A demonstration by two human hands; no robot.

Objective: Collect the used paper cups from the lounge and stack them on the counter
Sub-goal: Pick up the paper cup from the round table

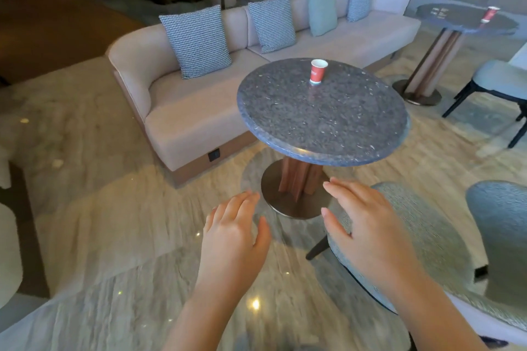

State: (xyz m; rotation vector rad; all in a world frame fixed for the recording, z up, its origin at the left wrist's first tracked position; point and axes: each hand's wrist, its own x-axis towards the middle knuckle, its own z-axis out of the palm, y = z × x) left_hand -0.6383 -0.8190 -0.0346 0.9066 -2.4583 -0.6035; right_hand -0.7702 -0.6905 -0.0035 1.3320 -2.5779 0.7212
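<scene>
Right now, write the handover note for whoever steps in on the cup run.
Left hand: open, holding nothing, held out over the floor.
Right hand: open, holding nothing, above the edge of the grey chair.
Cups: one red paper cup stands upright on the far side of the near round table, by the sofa. A second red cup stands on the far table at the right.
Done: nothing collected as far as this view shows; no counter in sight.
Left: pick up both cups, check for more, carry them to the counter, stack them.
</scene>
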